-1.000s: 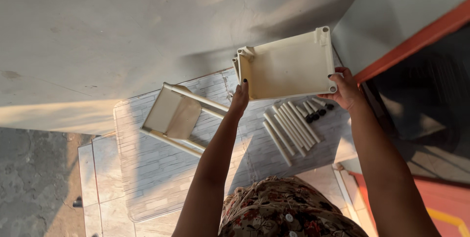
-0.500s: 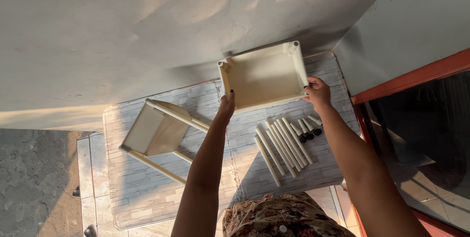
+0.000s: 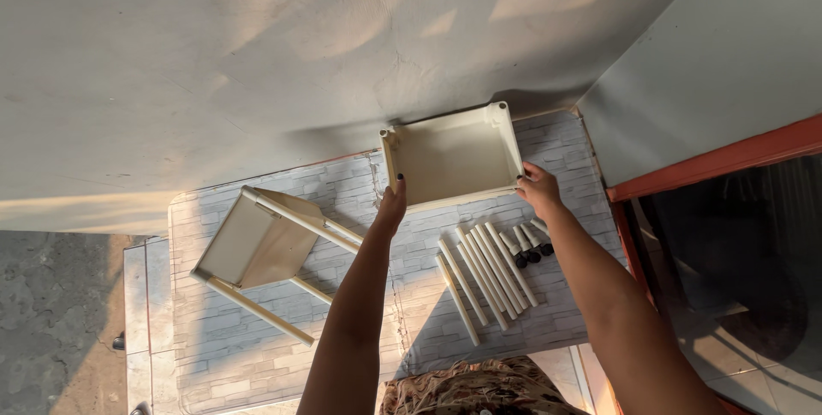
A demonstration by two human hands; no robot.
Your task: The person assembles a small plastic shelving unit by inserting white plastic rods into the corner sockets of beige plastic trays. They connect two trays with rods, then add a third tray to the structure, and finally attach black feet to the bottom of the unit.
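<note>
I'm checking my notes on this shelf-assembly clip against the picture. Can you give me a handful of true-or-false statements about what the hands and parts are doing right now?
1. Both hands hold the cream rectangular tray by its near edge. True: the left hand and the right hand each grip a near corner.
2. The white tubes stand upright in the tray's corners. False: they lie side by side on the brick-patterned mat.
3. A partly assembled shelf section lies tilted to the left of the arms. True.
4. The tray's open side faces away from the camera. False: its hollow inside faces the camera.
5. Short tubes with dark ends lie beside the long tubes. True.
</note>
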